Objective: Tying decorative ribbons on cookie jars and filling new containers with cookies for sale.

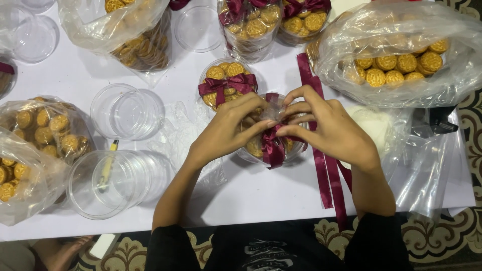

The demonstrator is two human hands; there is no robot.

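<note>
head view | left hand (pixel 226 130) curled, fingertips pinching the glossy maroon ribbon (pixel 272 143) | right hand (pixel 329 125) arched, fingers nipping the same ribbon at its knot | ribbon lies across a clear round plastic tub (pixel 253 146) of ridged golden cookies, mid white counter (pixel 251 193) | loose ribbon strips (pixel 329 175) just right

A round clear tub (pixel 256 146) of golden cookies stands upright on the white desk (pixel 251 195), a dark red ribbon (pixel 272 145) bunched across its lid.
</note>
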